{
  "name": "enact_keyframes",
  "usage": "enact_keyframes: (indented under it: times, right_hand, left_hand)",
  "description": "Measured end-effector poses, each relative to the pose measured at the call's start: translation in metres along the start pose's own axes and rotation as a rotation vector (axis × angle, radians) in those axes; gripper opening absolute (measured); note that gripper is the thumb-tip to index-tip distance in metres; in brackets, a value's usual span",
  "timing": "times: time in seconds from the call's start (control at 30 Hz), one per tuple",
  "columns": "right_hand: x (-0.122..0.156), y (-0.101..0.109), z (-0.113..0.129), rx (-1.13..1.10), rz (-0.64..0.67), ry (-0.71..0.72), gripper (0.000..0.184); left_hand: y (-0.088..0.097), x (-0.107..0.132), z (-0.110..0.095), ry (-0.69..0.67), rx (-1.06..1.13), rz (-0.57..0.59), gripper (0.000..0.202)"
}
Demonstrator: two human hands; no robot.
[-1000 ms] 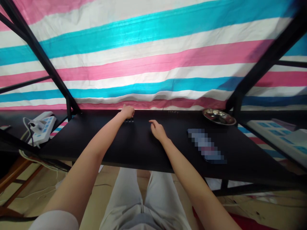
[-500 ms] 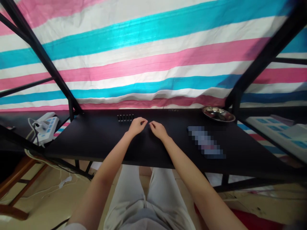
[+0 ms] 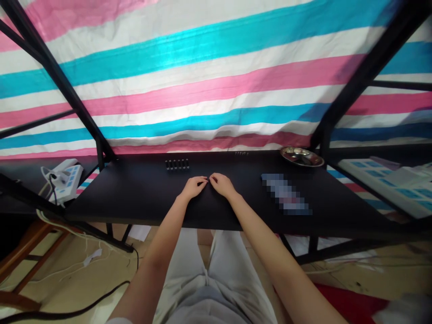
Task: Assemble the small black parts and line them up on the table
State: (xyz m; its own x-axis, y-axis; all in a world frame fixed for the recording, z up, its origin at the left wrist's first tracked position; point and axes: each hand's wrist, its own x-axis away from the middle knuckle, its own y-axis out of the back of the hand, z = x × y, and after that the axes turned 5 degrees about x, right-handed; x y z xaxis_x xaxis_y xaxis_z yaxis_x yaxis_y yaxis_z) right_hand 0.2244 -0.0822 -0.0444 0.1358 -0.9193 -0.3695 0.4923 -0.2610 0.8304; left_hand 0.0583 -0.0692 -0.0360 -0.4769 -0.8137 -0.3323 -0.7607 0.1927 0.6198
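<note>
My left hand (image 3: 194, 187) and my right hand (image 3: 221, 183) are close together over the black table (image 3: 135, 198), fingertips nearly meeting. Both are closed in a pinch. Whatever lies between the fingers is too small and dark to make out. Just beyond my left hand stands a row of several small black cylinders with shiny ends (image 3: 177, 164). Farther back, along the table's rear edge, is a line of several tiny pale pieces (image 3: 241, 153).
At the back right sits a round shiny metal dish (image 3: 302, 156). A blurred-out bluish rectangular item (image 3: 286, 193) lies right of my hands. White power strips (image 3: 69, 182) rest on the left side, and black frame posts (image 3: 74, 103) flank the table.
Both hands have come slightly nearer to my body and closer together, uncovering the full row of black cylinders. The view has shifted a little to the right.
</note>
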Motion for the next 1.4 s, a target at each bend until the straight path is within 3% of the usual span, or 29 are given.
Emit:
enact_keyframes:
  times: [1.4]
  right_hand:
    - [-0.0005, 0.0006, 0.0017, -0.023, 0.013, -0.029, 0.020]
  left_hand:
    - [-0.0028, 0.0015, 0.0084, 0.014, 0.032, -0.006, 0.019]
